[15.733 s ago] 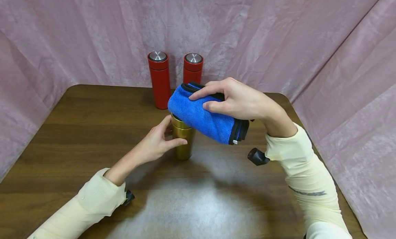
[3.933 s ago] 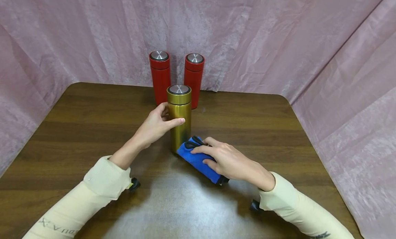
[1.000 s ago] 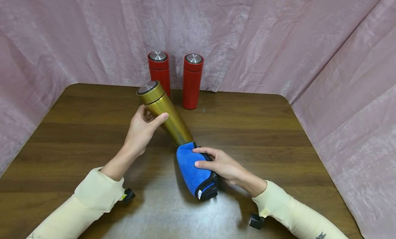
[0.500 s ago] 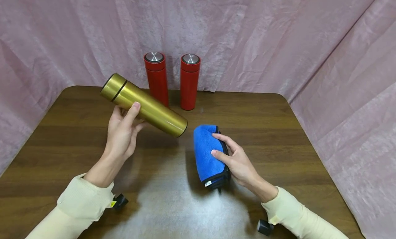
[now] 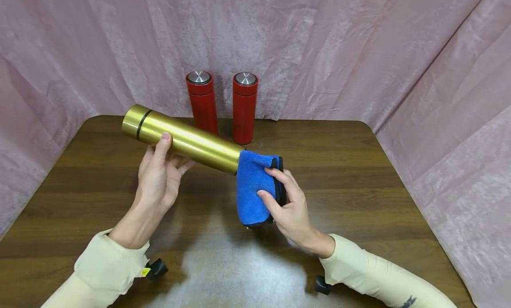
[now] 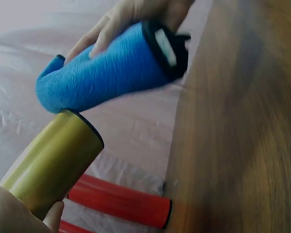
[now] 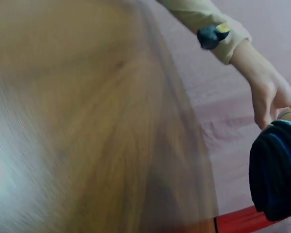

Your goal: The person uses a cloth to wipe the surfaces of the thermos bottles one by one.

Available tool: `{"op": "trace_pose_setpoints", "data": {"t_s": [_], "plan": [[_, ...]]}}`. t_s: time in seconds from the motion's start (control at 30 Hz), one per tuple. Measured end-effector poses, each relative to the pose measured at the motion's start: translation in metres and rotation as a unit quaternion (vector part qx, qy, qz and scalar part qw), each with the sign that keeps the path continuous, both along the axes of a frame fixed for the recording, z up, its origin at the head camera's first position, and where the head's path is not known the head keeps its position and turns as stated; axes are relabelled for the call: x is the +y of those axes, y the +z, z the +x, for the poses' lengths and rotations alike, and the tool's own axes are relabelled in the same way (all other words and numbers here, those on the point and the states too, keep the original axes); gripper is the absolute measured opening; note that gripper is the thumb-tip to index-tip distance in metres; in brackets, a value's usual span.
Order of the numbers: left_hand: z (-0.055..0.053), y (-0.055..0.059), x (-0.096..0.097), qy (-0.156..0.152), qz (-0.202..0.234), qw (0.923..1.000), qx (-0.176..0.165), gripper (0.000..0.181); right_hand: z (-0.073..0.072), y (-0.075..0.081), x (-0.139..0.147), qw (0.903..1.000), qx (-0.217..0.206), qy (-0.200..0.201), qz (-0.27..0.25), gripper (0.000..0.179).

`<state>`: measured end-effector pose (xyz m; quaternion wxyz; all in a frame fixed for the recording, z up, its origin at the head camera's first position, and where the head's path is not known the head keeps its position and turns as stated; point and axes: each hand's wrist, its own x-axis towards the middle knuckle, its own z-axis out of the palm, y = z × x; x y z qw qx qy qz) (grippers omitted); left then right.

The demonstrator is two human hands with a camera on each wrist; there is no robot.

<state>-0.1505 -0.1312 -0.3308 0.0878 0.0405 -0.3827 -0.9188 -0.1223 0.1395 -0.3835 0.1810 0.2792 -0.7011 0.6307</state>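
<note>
My left hand point(image 5: 157, 179) grips a gold thermos flask point(image 5: 191, 142) around its middle, thumb on top. The flask is raised off the table and tilted, its capped end to the upper left and its base to the right. A folded blue microfibre cloth point(image 5: 255, 188) with black edging is pinched between the thumb and fingers of my right hand point(image 5: 293, 210). In the head view the cloth overlaps the flask's base; in the left wrist view the cloth point(image 6: 102, 73) sits right at the rim of the flask's base point(image 6: 58, 155).
Two red thermos flasks point(image 5: 202, 104) point(image 5: 245, 108) with silver-topped lids stand upright at the back of the wooden table point(image 5: 339, 175). Behind and to the sides hangs a pink curtain point(image 5: 319, 55). Light reflects off the table's front part.
The gold flask has gone from upright to lifted and steeply tilted leftward. The cloth has moved from beside the flask's lower side to its base end.
</note>
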Motion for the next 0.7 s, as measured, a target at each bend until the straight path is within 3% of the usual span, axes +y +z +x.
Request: {"op": "trace_pose_setpoints", "data": {"t_s": [0.1,0.23,0.47,0.7], "plan": [[0.001,0.0,0.003,-0.007,0.003,1.0,-0.007,0.029,-0.007,-0.001,-0.005,0.9994,0.024,-0.023,0.007,0.051],[0.0,-0.001,0.004,-0.007,-0.007,0.9999,-0.004,0.029,-0.018,-0.002,-0.007,0.9991,0.01,-0.042,0.004,0.047],[-0.001,-0.001,0.007,-0.014,-0.018,0.9996,0.017,0.018,-0.036,0.0,-0.008,0.9971,-0.051,-0.056,-0.01,0.046],[-0.002,-0.001,0.009,-0.013,-0.008,0.999,0.042,0.014,-0.04,0.002,-0.011,0.991,-0.13,-0.022,-0.024,0.046]]}}
